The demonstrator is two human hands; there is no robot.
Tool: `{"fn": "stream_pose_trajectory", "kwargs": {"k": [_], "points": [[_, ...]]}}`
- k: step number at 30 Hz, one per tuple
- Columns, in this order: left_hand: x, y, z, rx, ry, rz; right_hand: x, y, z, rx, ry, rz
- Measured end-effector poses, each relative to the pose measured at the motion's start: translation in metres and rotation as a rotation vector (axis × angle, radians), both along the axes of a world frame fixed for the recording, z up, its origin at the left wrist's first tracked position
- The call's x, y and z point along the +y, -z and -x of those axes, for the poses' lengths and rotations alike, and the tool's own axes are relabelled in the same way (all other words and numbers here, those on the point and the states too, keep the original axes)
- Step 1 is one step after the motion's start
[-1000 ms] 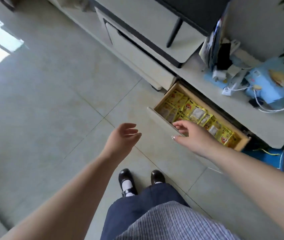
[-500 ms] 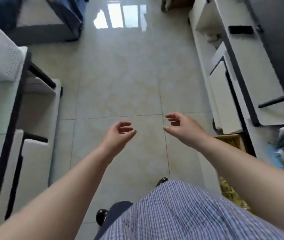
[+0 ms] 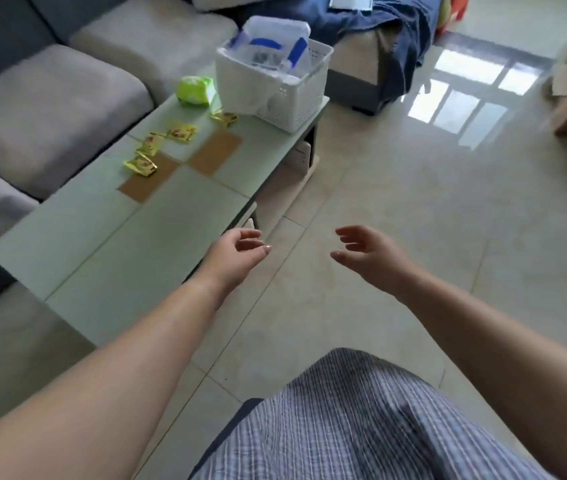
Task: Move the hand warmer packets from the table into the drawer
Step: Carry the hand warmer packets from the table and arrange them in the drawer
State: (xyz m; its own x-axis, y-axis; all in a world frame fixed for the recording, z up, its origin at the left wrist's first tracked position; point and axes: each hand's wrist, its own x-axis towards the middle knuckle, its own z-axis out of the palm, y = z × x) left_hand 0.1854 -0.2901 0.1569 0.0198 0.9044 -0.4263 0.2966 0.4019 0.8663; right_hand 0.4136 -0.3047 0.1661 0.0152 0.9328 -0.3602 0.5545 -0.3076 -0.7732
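Both hands, left (image 3: 237, 252) and right (image 3: 366, 251), hang apart, loose and empty, near the table (image 3: 108, 237), where maybe four blurry yellow packets (image 3: 179, 132) lie beside the basket (image 3: 275, 81).

Yellow packets (image 3: 140, 165) lie on a pale green table (image 3: 67, 237) beside a white basket (image 3: 292, 98) and grey sofa (image 3: 50, 109).
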Motion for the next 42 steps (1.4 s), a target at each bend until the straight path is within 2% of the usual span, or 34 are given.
{"fn": "stream_pose_trajectory", "kwargs": {"k": [6, 13, 28, 42], "points": [[0.003, -0.009, 0.12, 0.006, -0.231, -0.022, 0.043, -0.006, 0.113, -0.025, -0.19, -0.008], [0.029, -0.004, 0.193, -0.032, -0.397, -0.031, 0.112, -0.01, 0.184, -0.062, -0.359, -0.027], [0.237, 0.029, 0.229, -0.057, -0.69, 0.028, 0.371, 0.009, 0.235, -0.124, -0.54, 0.05], [0.365, 0.045, 0.278, -0.094, -0.758, 0.114, 0.505, 0.028, 0.281, -0.114, -0.551, 0.112]]}}
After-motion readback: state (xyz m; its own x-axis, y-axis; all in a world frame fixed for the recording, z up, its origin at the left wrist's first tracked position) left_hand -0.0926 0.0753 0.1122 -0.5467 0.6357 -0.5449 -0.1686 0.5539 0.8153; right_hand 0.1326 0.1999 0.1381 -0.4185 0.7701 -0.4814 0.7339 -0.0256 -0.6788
